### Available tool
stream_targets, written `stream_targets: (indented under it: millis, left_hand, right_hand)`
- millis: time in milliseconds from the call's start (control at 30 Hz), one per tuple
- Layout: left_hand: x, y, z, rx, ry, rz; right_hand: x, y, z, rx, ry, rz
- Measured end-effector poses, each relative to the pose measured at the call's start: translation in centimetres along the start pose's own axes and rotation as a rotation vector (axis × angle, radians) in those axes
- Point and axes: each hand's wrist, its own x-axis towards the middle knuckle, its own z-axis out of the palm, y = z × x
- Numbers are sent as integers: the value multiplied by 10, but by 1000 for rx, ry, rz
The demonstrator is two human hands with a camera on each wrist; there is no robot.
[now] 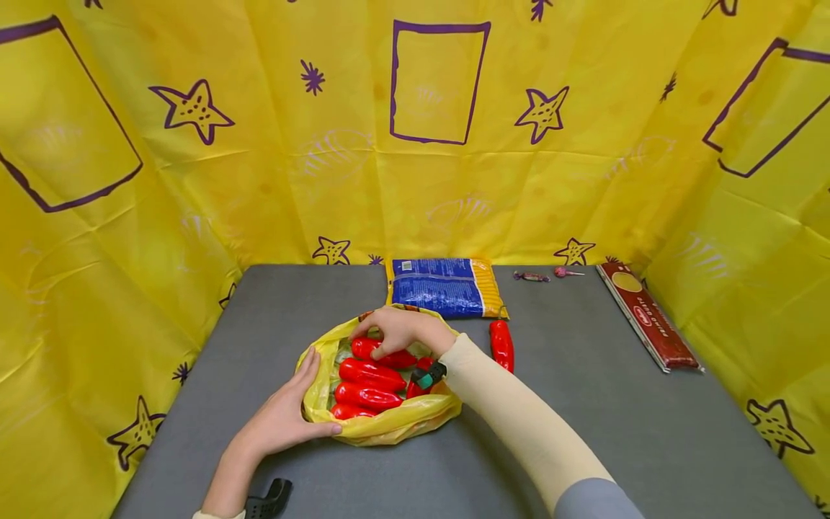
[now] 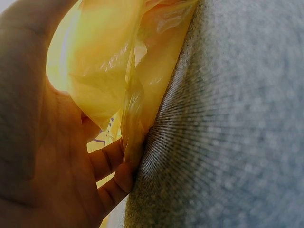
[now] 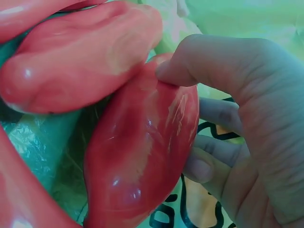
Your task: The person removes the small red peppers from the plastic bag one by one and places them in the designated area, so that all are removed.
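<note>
A yellow plastic bag (image 1: 408, 427) sits on the table with its mouth rolled open and several shiny red peppers (image 1: 371, 375) inside. My left hand (image 1: 275, 418) rests against the bag's left side, fingers spread along it and thumb stretched along the front rim. In the left wrist view the fingertips touch the yellow plastic (image 2: 135, 104) close to the table. My right hand (image 1: 405, 331) reaches into the bag and pinches the rearmost pepper (image 3: 137, 142), thumb on top and fingers on its far side. That pepper lies beside the others in the bag.
On the grey table (image 1: 558, 447), one loose red pepper (image 1: 501, 346) lies right of the bag. Behind stands a blue-and-yellow packet (image 1: 441, 288). Two sweets, a wrapped candy (image 1: 532, 277) and a lollipop (image 1: 561, 272), lie at the back, with a long red-brown packet (image 1: 648, 317) to the right.
</note>
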Motion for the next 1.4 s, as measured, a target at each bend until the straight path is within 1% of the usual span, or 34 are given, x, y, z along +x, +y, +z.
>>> stream_targets:
  millis: [400,500,600,733,800,900,967,1067,1200,1400]
  left_hand:
    - [0,1,-1,4,5,2]
    - [1,1,-3,6,-1,4]
    - [-2,0,-5,1,-8,-16]
    - [-8,-5,-5,-7,-5,-50]
    - [-7,-6,-3,-10,-8,-47]
    - [0,-5,0,-7,-17,-17]
    - [2,-4,1,-3,-13,-2]
    - [2,-3,1,7,-7,2]
    - [0,-2,-1,10,-14,-14]
    - [-2,0,-1,6,-7,-15]
  right_hand:
    - [-10,-8,-8,-54,1,-1]
    - [-14,-11,-10,-62,6,4]
    - [-12,-16,-11,-77,4,-13]
    - [-10,-23,-13,-86,6,-50]
    - [-16,-24,-14,-82,15,-43]
    - [-30,-23,-16,-71,40,-19]
    - [-37,-24,-17,-61,56,-21]
    - [-44,-27,-19,-47,75,-60]
    - [-52,-32,-24,-28,89,-109]
    - [-67,-38,-31,-12,128,-129]
